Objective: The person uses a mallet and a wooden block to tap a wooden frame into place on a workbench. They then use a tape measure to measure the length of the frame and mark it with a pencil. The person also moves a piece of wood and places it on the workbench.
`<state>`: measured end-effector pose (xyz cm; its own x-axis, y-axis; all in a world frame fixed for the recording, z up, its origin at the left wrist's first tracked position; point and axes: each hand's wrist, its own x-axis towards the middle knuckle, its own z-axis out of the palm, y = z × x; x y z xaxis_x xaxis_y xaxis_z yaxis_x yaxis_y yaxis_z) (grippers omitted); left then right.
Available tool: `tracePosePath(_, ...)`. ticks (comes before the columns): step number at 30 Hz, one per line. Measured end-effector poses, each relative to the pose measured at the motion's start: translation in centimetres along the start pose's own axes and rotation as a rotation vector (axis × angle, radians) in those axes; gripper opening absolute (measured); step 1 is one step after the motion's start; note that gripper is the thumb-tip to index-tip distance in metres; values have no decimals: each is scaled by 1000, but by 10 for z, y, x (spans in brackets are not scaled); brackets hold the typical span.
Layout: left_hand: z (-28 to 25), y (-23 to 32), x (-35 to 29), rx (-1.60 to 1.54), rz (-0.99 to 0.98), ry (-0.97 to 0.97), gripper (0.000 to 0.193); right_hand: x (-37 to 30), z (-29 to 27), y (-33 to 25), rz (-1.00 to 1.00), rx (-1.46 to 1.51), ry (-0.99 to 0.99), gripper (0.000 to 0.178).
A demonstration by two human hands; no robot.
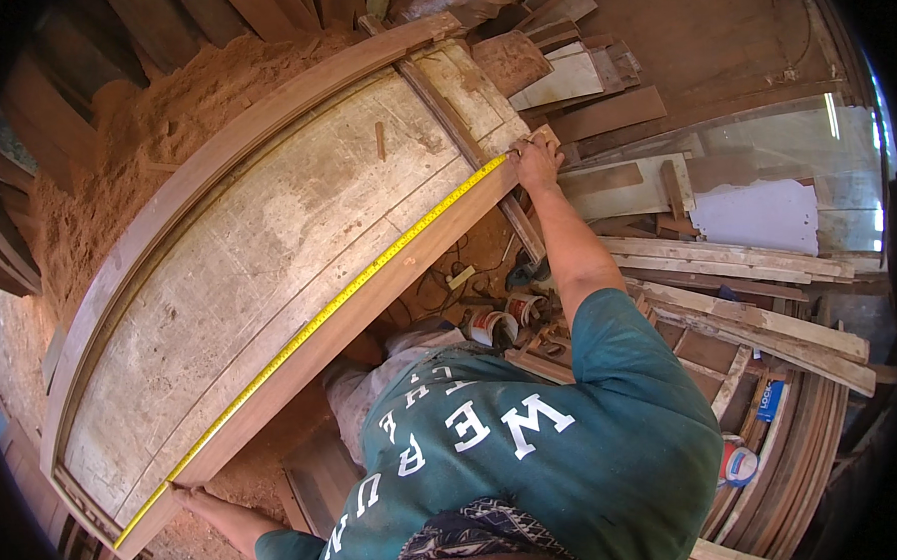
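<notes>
A yellow tape measure is stretched along a straight wooden board, which runs along the near edge of a large worn panel. At the board's far right end my right hand is closed over the tape, its fingers curled down. My left hand reaches to the board's near left part, its fingertips pinching at the tape's edge. The rest of its fingers are small and partly hidden. Beyond my left hand the tape runs on to the board's corner. A curved wooden rail bows round the panel's far side.
Sawdust is heaped beyond the curved rail. A narrow crosspiece lies over the panel's right part, and a small wood strip rests on it. Buckets, cables and stacked timber crowd the right side.
</notes>
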<state>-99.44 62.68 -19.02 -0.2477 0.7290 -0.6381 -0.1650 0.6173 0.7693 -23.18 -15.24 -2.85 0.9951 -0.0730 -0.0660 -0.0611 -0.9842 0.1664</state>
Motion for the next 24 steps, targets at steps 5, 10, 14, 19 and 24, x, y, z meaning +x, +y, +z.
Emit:
tracePosePath(5, 2, 1, 0, -49, -65, 86, 71, -2, 3, -1, -8, -11, 28, 32)
tracePosePath(10, 3, 2, -2, -18, -35, 34, 69, -1, 1, 0, -6, 7, 5, 31)
tracePosePath(14, 3, 2, -3, -5, -45, 32, 66, -1, 1, 2, -9, 2, 4, 32)
tracePosePath(19, 1, 0, -1, -10, -1, 12, 66, -1, -2, -1, -10, 1, -4, 31)
tracePosePath(24, 9, 2, 2, 27, 15, -22, 66, -6, -2, 3, 6, -4, -13, 31)
